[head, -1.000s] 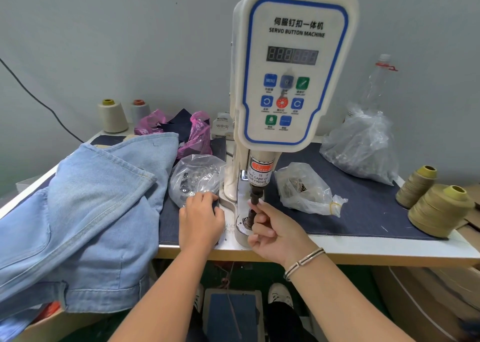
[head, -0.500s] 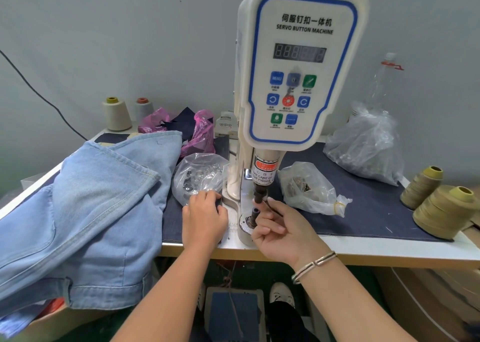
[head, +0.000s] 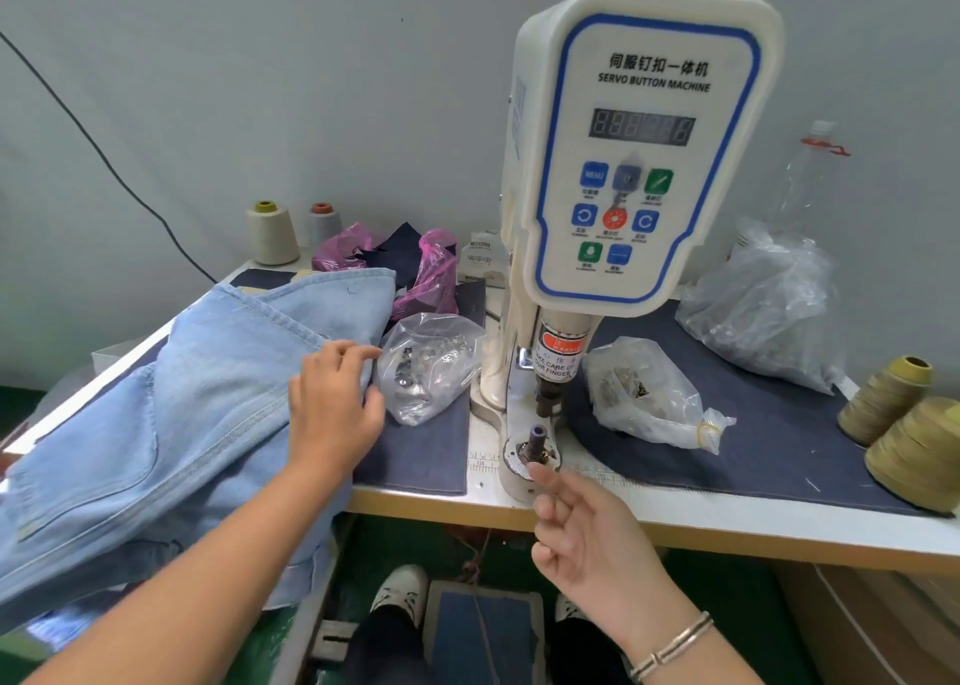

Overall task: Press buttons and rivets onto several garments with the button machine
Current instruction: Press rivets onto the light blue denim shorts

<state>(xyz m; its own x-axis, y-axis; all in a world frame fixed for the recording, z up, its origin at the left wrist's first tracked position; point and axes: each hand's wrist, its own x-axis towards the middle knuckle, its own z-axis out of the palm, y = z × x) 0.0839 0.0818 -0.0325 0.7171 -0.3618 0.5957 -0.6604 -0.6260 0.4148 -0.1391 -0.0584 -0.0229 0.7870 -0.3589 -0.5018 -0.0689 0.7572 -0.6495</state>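
The button machine (head: 641, 164) stands upright at the middle of the desk (head: 727, 523), its white control panel facing forward and its punch hanging over the small dark lower die (head: 535, 437) on the round base near the front edge. The light blue denim garment (head: 182, 398) lies heaped on the left part of the desk, spilling over the front edge. The left hand (head: 332, 409) rests at the garment's right border, fingers curled at its edge beside a clear bag of metal buttons (head: 428, 367). The right hand (head: 587, 533) hovers just in front of the die, palm turned up, fingers loosely bent and holding nothing; a bracelet (head: 672, 645) circles its wrist. Right of the machine lies a second clear bag (head: 649, 398), a larger bag (head: 763, 315) farther back, and olive thread cones (head: 904, 424) at the far right. Below the desk a foot pedal (head: 483, 632) sits between two white shoes.
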